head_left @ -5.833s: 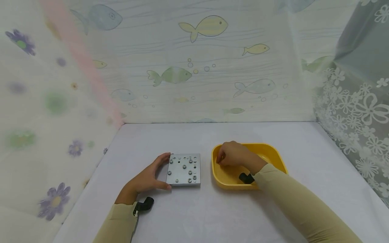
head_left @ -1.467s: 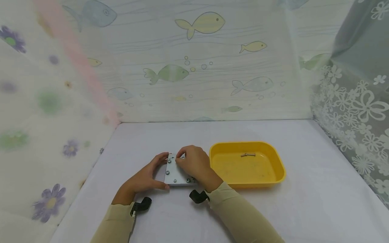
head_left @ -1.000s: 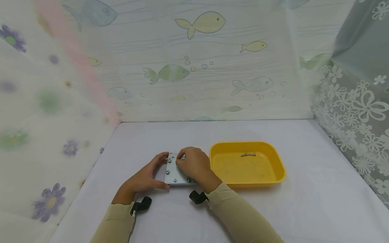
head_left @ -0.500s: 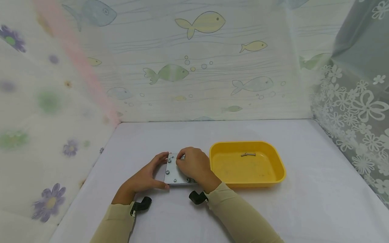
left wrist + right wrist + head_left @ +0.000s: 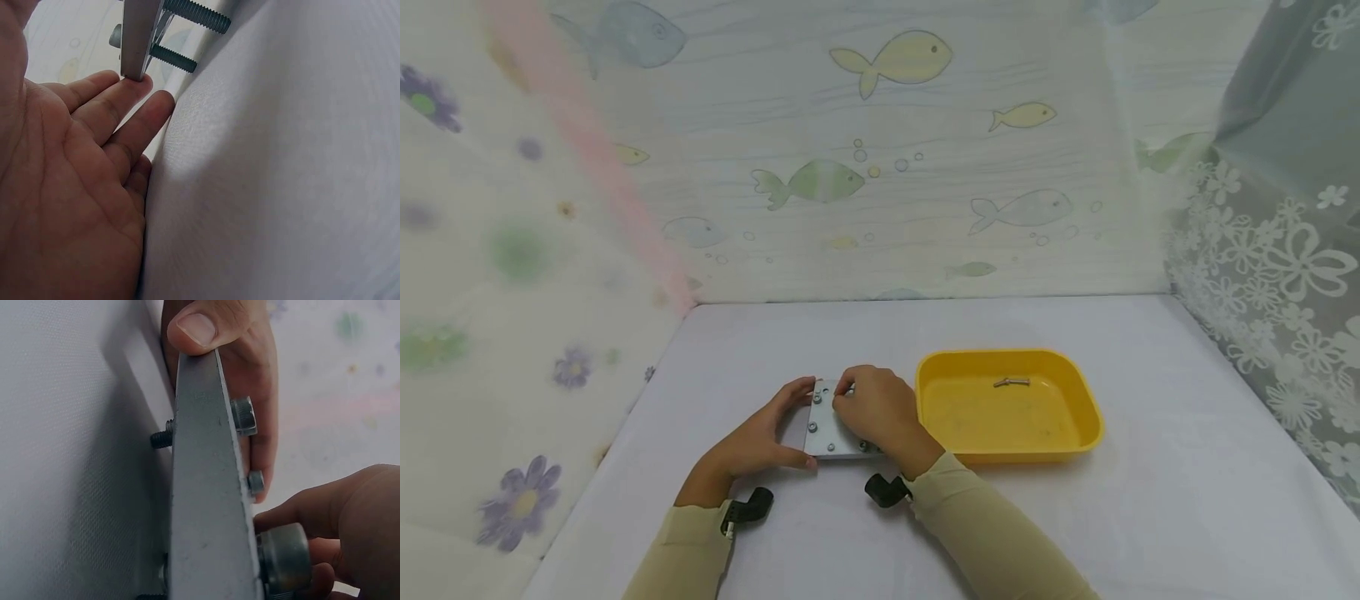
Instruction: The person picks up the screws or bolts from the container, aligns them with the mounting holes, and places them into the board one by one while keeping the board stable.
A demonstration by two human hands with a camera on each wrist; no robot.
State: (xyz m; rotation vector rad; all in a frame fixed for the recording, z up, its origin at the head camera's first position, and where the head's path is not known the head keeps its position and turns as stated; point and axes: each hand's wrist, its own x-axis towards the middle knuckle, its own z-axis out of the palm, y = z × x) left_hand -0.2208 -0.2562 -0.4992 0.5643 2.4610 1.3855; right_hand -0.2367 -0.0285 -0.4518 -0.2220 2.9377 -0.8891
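A square metal plate (image 5: 838, 429) is held raised above the white cloth, with several socket-head screws (image 5: 812, 427) in it. In the left wrist view their threaded ends (image 5: 175, 58) stick out below the plate. My left hand (image 5: 752, 442) grips the plate's left side, thumb on the near edge and fingers at the far one. My right hand (image 5: 882, 412) is over the upper middle of the plate, finger and thumb pinched at its face on what looks like a small screw, mostly hidden. A large screw head (image 5: 286, 556) shows beside those fingers in the right wrist view.
To the right of the plate stands a yellow tray (image 5: 1015, 457), with a few loose screws (image 5: 1017, 382) near its back wall. Black wrist cameras (image 5: 887, 490) jut from both sleeves. Patterned curtains (image 5: 820, 250) enclose the back and sides of the table.
Several seconds ago my right hand was in the yellow tray; it has since moved left onto the plate. Over the last second and a half both hands stay nearly still.
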